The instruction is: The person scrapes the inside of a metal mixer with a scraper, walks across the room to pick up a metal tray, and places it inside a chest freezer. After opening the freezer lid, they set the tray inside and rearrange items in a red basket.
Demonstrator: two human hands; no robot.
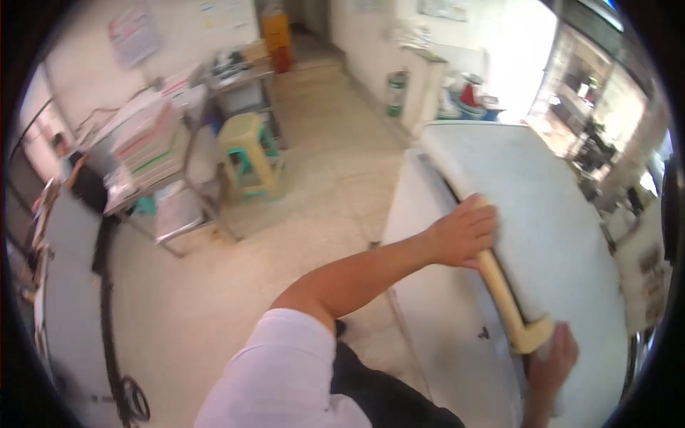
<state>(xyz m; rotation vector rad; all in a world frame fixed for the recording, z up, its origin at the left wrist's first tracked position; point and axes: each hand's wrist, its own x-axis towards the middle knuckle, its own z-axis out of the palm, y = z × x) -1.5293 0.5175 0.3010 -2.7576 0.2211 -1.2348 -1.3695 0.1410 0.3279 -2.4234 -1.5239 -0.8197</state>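
A white chest freezer (pixel 457 349) stands in front of me, with a pale lid (pixel 546 207) and a long cream handle (pixel 503 289) along the lid's front edge. My left hand (pixel 467 232) is wrapped round the far part of this handle, fingers over its top. At the near end, beside the handle's angled corner, my right hand (pixel 555 360) is closed at the lid's edge; it is slightly blurred, and its thumb side is partly hidden. A dark gap runs along the handle between lid and body.
Left of the aisle, a yellow stool (pixel 246 146) with green legs stands by a metal table (pixel 193 171) stacked with plastic trays (pixel 153 143). A grey panel (pixel 71 285) borders the far left. Farther off is a green cylinder (pixel 397 93) against the wall. Tiled floor (pixel 321 207) lies between.
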